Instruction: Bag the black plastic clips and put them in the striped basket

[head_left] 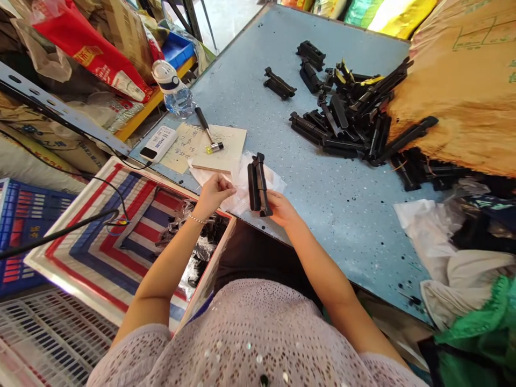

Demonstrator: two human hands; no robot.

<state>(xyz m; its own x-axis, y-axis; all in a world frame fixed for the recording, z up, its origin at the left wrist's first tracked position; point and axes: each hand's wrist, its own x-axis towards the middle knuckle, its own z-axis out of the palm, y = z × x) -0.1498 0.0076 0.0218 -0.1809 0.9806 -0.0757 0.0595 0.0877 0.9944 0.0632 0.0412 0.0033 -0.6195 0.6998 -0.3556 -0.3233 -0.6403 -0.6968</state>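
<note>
My right hand (282, 208) is closed on a long black plastic part (258, 185) with a rod-like bar along one side, held nearly upright above the table's front edge. To its left, my left hand (217, 194) has its fingers pinched together on a thin, translucent plastic bag (237, 200). More of this film lies beneath and behind both hands. A wooden board (229, 145) sits just beyond, with a small hammer (209, 131) resting on it; the hammer has a dark handle and a yellow-tipped head.
Many similar black parts (338, 118) are heaped on the blue table (258, 102), against a large brown sack (463, 91). A water bottle (173, 91) and a white phone-shaped device (158, 144) stand at left. Below is a striped-lined crate (97, 226) containing bagged parts.
</note>
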